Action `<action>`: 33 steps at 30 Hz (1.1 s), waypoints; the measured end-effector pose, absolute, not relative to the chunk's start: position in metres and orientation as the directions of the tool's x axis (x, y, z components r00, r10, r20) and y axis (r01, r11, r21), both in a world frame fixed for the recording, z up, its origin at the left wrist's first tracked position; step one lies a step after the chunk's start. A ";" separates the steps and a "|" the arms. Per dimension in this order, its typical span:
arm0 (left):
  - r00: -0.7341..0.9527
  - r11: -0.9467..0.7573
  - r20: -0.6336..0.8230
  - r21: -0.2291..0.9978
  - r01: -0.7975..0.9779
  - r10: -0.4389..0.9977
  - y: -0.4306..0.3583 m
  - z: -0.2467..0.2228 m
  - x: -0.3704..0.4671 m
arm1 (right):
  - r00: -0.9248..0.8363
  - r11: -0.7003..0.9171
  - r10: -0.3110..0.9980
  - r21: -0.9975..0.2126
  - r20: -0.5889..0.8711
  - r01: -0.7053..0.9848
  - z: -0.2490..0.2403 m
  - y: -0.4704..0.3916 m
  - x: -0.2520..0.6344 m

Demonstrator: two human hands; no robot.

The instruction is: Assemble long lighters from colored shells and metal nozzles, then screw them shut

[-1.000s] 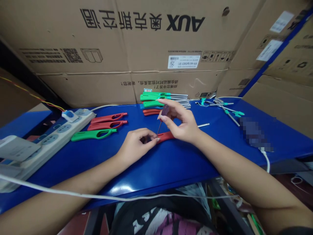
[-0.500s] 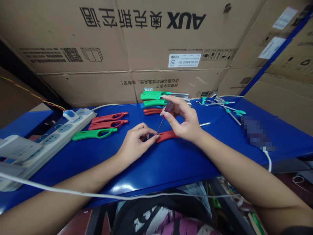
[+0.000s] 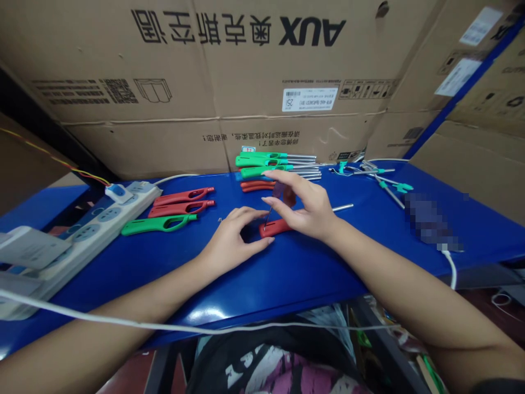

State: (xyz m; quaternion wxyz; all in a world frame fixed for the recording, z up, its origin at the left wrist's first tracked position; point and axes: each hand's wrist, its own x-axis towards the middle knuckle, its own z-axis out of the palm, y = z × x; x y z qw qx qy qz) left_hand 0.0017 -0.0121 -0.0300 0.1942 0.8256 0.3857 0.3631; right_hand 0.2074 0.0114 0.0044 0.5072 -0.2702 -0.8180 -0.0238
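Observation:
A red long-nosed lighter (image 3: 275,227) lies on the blue tabletop, its metal tube sticking out on the right past my wrist. My left hand (image 3: 233,232) grips the lighter's left end, thumb on the near side and forefinger on the far side. In my right hand (image 3: 305,205) is a screwdriver (image 3: 279,190) with a dark purple, see-through handle. Its thin shaft slants down, and the tip meets the lighter's top face near the left end. My right palm covers the middle of the lighter.
Red lighter casings (image 3: 182,209) and a green casing (image 3: 159,225) lie at left beside a white power strip (image 3: 104,219). Behind my hands several lighters (image 3: 262,160) are stacked. Metal tubes with teal parts (image 3: 385,185) lie right. A white cable (image 3: 180,329) crosses in front.
My left thumb and forefinger have moved from a pinch at the screwdriver tip to the two sides of the lighter's end. The screwdriver has come down slightly, with its tip on the lighter.

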 end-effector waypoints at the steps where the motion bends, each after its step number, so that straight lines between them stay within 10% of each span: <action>1: 0.449 -0.624 0.435 0.596 0.506 0.780 -0.011 -0.031 0.002 | -0.346 0.852 0.411 -0.220 0.843 0.475 0.004 0.012 0.207; 33: 0.539 -0.683 0.425 0.532 0.500 0.727 -0.010 -0.033 0.001 | -0.424 0.878 0.380 -0.176 0.822 0.446 0.006 0.011 0.207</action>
